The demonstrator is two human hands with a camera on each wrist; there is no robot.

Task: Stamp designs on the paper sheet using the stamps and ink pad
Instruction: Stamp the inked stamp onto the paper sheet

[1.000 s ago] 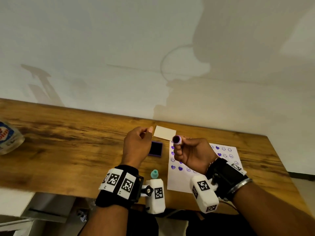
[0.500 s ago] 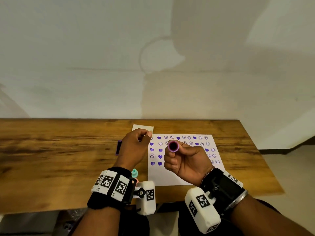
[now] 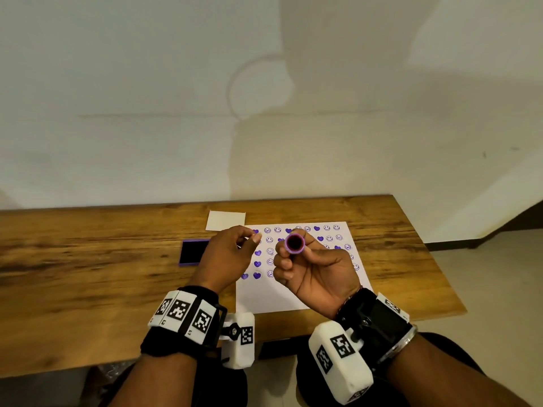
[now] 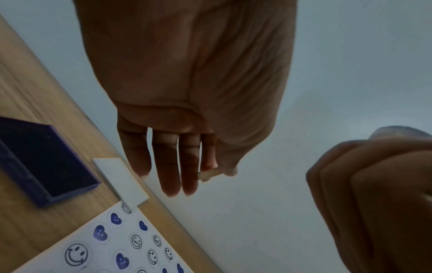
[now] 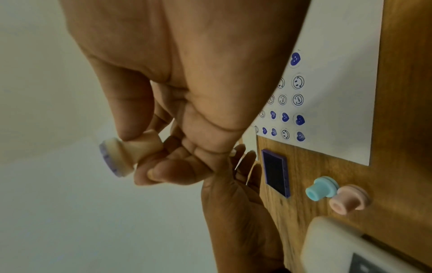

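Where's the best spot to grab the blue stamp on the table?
Probably the narrow stem of the blue stamp, pinched from above. It stands on its wide base with the stem up. The pink stamp touches one side, so place fingers on the free sides.

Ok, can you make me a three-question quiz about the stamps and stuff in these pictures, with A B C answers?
1. Where is the ink pad?
A) left of the paper sheet
B) on the sheet
C) in a hand

2. How many spare stamps stand on the table?
A) one
B) two
C) four

3. The stamp in the right hand is:
A) pressed on the sheet
B) held up off the sheet
C) lying on the ink pad

Answers:
1 A: the pad lies on the wood beside the sheet's left edge.
2 B: a blue stamp and a pink stamp stand together.
3 B: the fingers hold it up, its inked face towards the head camera.
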